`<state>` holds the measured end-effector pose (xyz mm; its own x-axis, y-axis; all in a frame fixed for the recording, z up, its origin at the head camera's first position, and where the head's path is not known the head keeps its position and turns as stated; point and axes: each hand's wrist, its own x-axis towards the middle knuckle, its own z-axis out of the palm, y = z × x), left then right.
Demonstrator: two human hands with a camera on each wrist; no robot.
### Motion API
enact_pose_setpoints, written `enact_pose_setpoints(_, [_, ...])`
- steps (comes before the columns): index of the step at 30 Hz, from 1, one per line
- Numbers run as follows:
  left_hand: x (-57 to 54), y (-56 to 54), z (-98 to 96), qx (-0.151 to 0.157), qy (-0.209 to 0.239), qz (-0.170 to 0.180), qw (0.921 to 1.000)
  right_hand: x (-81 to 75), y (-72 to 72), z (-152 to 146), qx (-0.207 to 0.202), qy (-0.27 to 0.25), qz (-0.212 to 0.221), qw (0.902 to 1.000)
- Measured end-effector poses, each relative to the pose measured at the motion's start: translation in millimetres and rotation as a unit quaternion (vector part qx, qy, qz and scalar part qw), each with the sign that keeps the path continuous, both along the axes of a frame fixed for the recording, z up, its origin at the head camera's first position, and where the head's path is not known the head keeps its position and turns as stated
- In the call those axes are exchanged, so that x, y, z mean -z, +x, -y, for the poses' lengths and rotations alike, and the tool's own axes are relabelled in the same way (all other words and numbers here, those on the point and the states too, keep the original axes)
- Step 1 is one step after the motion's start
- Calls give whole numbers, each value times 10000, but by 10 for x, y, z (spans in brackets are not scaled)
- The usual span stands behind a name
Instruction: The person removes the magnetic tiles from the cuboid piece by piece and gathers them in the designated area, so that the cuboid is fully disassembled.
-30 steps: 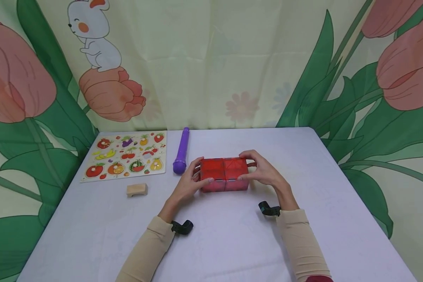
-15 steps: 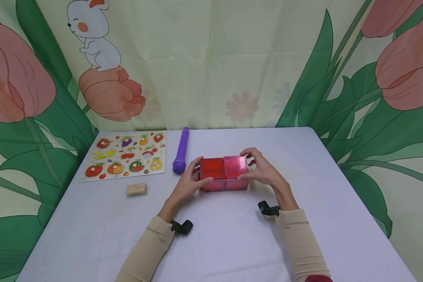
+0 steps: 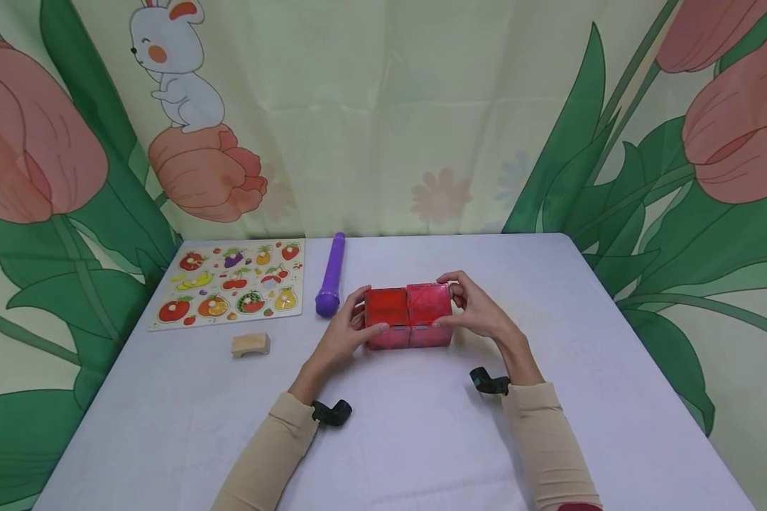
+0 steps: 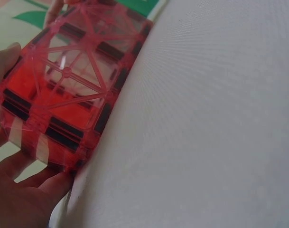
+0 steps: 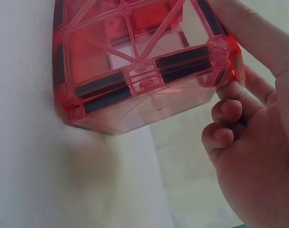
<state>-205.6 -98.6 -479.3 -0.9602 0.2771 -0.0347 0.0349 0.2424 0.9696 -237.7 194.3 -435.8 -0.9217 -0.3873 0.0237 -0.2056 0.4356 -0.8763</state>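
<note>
A two-cube-long box of clear red magnetic tiles (image 3: 386, 336) stands on the table between my hands. My left hand (image 3: 344, 328) grips its left end, thumb at the front top edge and fingers around the side. My right hand (image 3: 479, 312) holds the right end, thumb at the front edge and index finger at the back corner of the right top tile (image 3: 430, 302). That tile's back edge sits slightly higher than the left one. In the right wrist view, the lower fingers of the right hand (image 5: 248, 152) curl beside the box, off its end wall.
A fruit puzzle board (image 3: 230, 284) lies at the back left. Right of it is a purple toy microphone (image 3: 332, 277), close behind the left hand. A small wooden arch block (image 3: 251, 345) sits in front of the board. A printed curtain (image 3: 358, 142) hangs behind the table.
The right top tile has tipped up a little at the back; its surface turned bright pink, then redder again. Both hands stay at the box. The head view has shifted slightly.
</note>
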Motion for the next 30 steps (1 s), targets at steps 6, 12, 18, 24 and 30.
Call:
enact_pose_setpoints(6, [-155, 106, -18, -71, 30, -13, 10000, 14, -7, -3, -121, -285, 232, 9993])
enact_pose_setpoints(12, [-49, 58, -18, -155, 17, -84, 9998, 35, -23, 0, -26, -318, 473, 9984])
enact_pose_setpoints(18, [147, -34, -6, -141, 149, -310, 9993, 46, -25, -28, -48, -443, 608, 9972])
enact_pose_setpoints(24, [160, -34, -1, -148, 120, -333, 9993, 49, -25, -44, -29, -501, 559, 9972])
enact_pose_setpoints(30, [169, -38, 7, -165, 126, -302, 9993, 34, -31, -72, 75, -573, 237, 9980])
